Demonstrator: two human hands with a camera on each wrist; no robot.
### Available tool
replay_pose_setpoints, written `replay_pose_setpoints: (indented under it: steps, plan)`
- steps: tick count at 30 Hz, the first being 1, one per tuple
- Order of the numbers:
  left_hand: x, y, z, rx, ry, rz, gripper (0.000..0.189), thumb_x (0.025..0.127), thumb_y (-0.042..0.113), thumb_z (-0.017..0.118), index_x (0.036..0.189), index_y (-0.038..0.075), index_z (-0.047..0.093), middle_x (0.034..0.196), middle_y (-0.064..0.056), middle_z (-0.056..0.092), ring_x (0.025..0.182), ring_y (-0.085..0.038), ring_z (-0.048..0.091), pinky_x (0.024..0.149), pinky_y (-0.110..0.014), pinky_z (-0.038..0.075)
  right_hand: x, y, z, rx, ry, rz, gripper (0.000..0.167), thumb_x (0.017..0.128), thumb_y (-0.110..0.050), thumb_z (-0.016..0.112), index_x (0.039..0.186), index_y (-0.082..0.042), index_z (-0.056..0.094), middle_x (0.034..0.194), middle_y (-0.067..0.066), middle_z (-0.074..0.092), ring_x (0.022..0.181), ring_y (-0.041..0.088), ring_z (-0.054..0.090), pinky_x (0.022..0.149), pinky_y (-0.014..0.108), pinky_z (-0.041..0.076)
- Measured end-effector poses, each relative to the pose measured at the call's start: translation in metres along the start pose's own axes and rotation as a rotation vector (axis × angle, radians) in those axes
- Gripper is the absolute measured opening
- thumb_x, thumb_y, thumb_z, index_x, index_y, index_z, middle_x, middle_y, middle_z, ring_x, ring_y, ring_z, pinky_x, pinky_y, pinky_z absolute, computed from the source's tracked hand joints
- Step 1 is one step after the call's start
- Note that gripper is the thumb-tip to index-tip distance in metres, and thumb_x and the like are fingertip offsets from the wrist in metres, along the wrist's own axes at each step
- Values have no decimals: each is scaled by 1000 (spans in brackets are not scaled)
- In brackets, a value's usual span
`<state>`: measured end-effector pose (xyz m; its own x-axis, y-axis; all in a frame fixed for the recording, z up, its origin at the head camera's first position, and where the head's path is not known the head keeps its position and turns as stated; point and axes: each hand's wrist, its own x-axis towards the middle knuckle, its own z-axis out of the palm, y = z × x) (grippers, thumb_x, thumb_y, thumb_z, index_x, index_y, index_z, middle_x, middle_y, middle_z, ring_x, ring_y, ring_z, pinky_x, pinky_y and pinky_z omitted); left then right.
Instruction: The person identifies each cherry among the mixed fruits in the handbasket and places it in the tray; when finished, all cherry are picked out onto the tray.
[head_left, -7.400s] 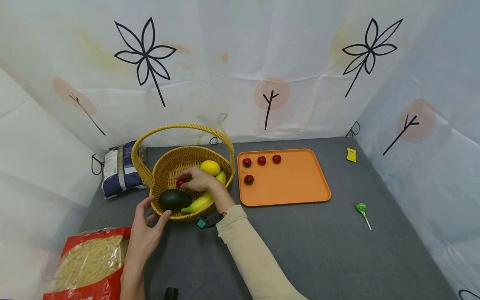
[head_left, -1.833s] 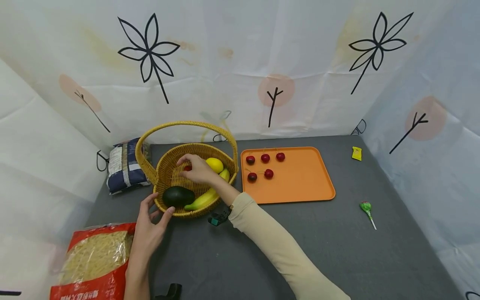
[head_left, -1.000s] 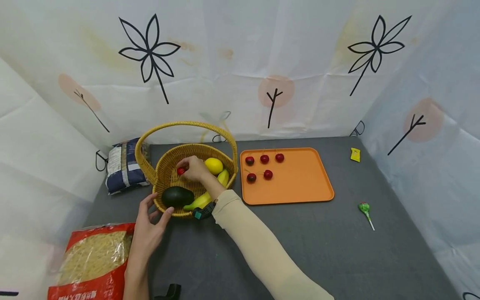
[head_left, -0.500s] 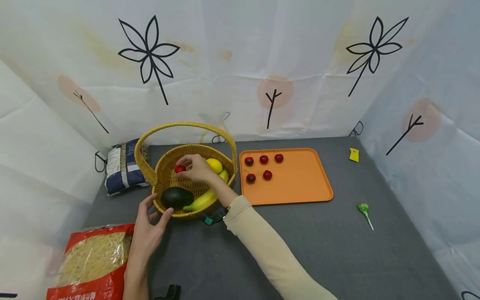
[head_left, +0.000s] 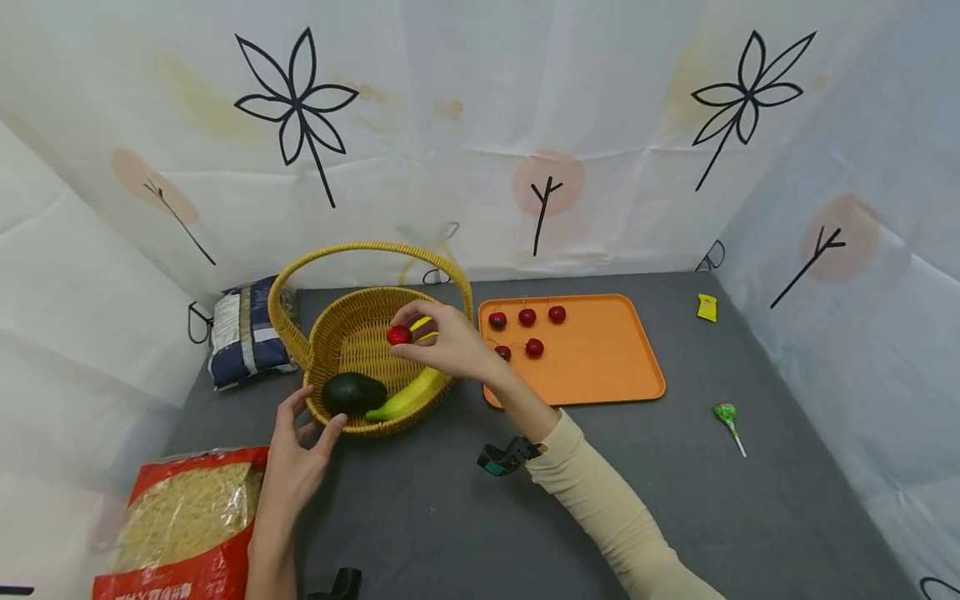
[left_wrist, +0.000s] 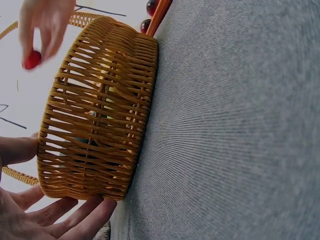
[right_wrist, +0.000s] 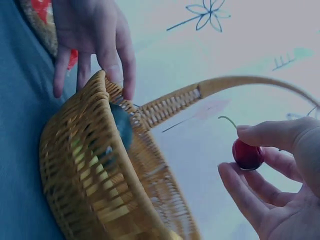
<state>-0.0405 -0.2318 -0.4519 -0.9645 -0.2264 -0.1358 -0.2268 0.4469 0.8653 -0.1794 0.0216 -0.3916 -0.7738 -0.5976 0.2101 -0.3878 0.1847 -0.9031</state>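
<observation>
Between thumb and fingers, my right hand [head_left: 450, 340] pinches a red cherry [head_left: 399, 335], its thin stem showing in the right wrist view. Hand and cherry are raised over the right part of the yellow wicker basket [head_left: 352, 312]. My left hand [head_left: 296, 467] holds the basket's near left side, thumb at the rim and fingers against the weave [left_wrist: 90, 175]. Inside the basket lie a dark green avocado [head_left: 354, 393] and a banana [head_left: 411, 397]; a lemon [head_left: 422, 324] is mostly hidden behind my right hand. Several cherries [head_left: 534, 348] sit on the left part of an orange tray [head_left: 600, 358].
A red bag of pasta [head_left: 187, 517] lies at the front left, and a dark blue packet [head_left: 251, 333] behind the basket's left side. To the right are a yellow wrapped candy [head_left: 707, 307] and a green lollipop [head_left: 726, 414]. The basket's tall handle [head_left: 367, 246] arches overhead.
A fifth cherry appeared on the tray after the earliest frame. My right hand has since lifted another cherry from the basket and moved right with it. My left hand stays on the basket.
</observation>
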Motion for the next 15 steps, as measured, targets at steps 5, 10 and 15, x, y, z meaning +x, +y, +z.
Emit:
replay_pose_setpoints:
  steps: [5,10,15]
  plan:
    - [0,2,2,7,-3,-8,85,107,37,70,171,11,20,177,-27,25,152,-51,43,126,-70,37,-39,-9,-27,34,46,-37,34,97,-4,79,129,-1,66,127,17,68,105,30,75,92,33,67]
    - [-1,3,2,6,7,-9,83,107,36,70,171,11,22,177,-26,26,152,-51,44,126,-69,37,-74,-11,-55,16,110,-82,34,96,0,78,128,-1,67,125,20,71,103,26,74,87,32,68]
    - [-2,2,2,7,9,-11,83,107,35,70,171,12,22,177,-27,26,150,-52,45,125,-69,38,-98,-1,-82,-13,218,-105,32,95,4,77,126,1,70,126,20,67,103,17,73,86,31,68]
